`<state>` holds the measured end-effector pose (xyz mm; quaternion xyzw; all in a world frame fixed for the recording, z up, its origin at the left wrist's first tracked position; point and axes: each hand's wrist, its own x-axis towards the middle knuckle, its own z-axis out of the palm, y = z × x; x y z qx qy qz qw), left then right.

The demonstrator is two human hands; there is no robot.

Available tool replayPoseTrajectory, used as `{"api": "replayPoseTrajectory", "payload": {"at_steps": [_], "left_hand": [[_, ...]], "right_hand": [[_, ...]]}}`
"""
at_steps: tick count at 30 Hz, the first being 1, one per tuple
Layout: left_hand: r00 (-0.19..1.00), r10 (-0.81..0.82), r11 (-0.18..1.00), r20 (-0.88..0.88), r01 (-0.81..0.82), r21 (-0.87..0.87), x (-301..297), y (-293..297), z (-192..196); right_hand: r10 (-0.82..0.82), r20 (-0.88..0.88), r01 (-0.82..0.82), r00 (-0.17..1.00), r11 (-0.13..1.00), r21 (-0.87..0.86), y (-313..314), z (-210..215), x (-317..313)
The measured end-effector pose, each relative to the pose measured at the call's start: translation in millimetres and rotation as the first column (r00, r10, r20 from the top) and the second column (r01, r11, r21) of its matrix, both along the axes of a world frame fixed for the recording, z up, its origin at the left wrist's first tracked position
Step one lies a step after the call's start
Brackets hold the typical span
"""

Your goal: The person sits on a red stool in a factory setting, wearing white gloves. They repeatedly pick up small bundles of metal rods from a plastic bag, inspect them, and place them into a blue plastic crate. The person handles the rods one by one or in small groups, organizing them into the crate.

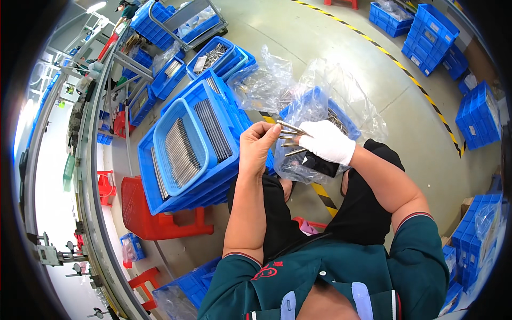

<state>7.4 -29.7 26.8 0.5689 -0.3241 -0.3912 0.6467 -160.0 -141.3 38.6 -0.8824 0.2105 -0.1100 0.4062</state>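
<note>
Several slim metal rods [291,144] fan out from my right hand [329,141], which wears a white glove and is closed round them. My bare left hand [254,145] pinches the end of the topmost rod between thumb and fingers. Below the hands, between my knees, a blue bin [349,124] lined with clear plastic film holds more metal rods. A black object [321,164] lies under the gloved hand; its kind is unclear. At my left, a light-blue basket [159,145] with rods laid in neat rows rests on a stack of blue crates [148,178].
A red stool [140,208] stands beside the crate stack. Beyond it are a blue bin of loose metal parts [230,49] and a trolley [186,18]. A long workbench [93,176] runs along the left. Stacked blue crates [477,117] line the right side.
</note>
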Motion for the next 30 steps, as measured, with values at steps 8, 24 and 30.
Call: {"api": "replayPoseTrajectory", "payload": {"at_steps": [8, 24, 30], "left_hand": [[0.986, 0.032, 0.999, -0.161, -0.036, -0.025, -4, -4, -2], [0.81, -0.216, 0.976, -0.545, 0.188, -0.107, -2, -3, -16], [0.771, -0.223, 0.974, -0.596, 0.161, -0.156, -6, -3, -17]], "right_hand": [[-0.036, 0.035, 0.036, 0.999, 0.999, -0.007, 2, -4, 1], [-0.016, 0.102, 0.013, 0.995, 1.0, 0.021, 2, -11, 0], [-0.017, 0.092, 0.014, 0.996, 0.999, 0.043, 4, -9, 1]]}}
